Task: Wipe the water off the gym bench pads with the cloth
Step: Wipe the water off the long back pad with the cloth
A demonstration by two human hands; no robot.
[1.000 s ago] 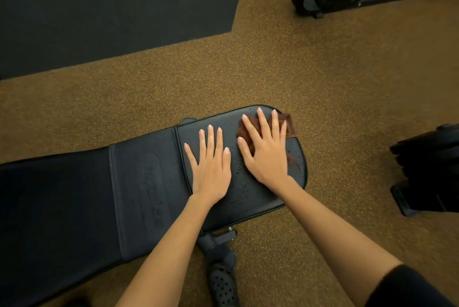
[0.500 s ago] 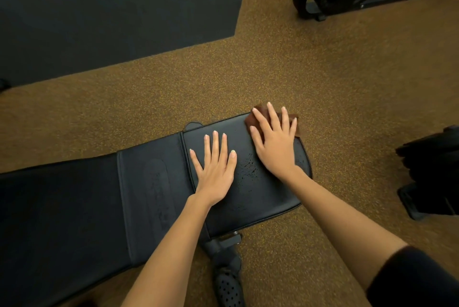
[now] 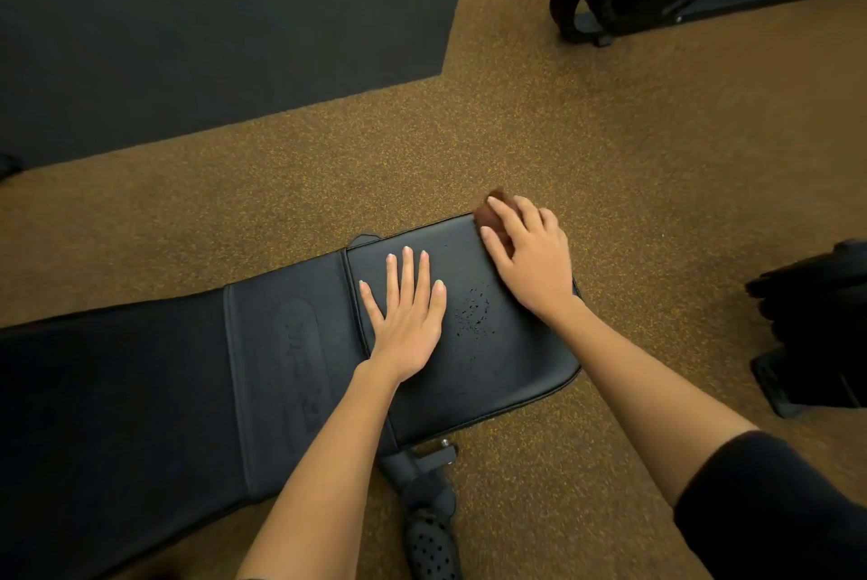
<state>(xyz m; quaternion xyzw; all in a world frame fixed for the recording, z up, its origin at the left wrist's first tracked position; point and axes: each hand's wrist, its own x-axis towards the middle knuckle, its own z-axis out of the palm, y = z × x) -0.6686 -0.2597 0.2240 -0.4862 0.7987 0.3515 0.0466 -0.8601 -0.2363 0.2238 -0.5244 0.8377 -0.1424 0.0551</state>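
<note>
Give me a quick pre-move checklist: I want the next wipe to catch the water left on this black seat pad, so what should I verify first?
1. Brown cloth in hand: ok. The right hand has curled fingers on it at the far corner of the black padded seat pad.
2. Cloth flat for wiping: not ok, it looks bunched under the fingers.
3. Water droplets located: ok, a cluster lies between the two hands.
4. Path to the droplets free: ok, nothing lies between cloth and droplets.
5. Pad steadied: ok, the left hand rests flat on it.
6. Long black back pad dry: cannot tell.
</note>
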